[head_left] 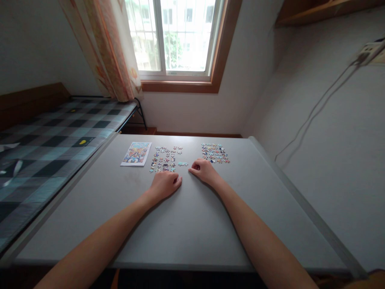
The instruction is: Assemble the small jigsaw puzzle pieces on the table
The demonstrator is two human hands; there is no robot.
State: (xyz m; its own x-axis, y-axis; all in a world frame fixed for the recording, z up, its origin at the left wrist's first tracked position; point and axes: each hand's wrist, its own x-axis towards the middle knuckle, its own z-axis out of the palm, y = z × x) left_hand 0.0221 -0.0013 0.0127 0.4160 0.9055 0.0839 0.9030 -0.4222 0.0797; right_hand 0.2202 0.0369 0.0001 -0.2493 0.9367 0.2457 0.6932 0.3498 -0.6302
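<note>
My left hand (165, 184) rests on the grey table with its fingers curled under and the thumb at the right side. It is just in front of a group of loose jigsaw pieces (164, 158) laid out in rough rows. My right hand (204, 170) is also closed, fingers bent inward and thumb low, near a second group of jigsaw pieces (214, 152). Whatever either hand may hold is hidden. Between the hands, slightly farther back, lies a small strip of joined pale-blue jigsaw pieces (183, 163), which neither hand visibly touches.
A colourful picture sheet (136, 154) lies left of the pieces on the table (192, 228). A bed with a checked cover (60, 136) stands along the left. Behind are a curtain (105, 48) and a window (180, 40). A cable (313, 108) hangs on the right wall.
</note>
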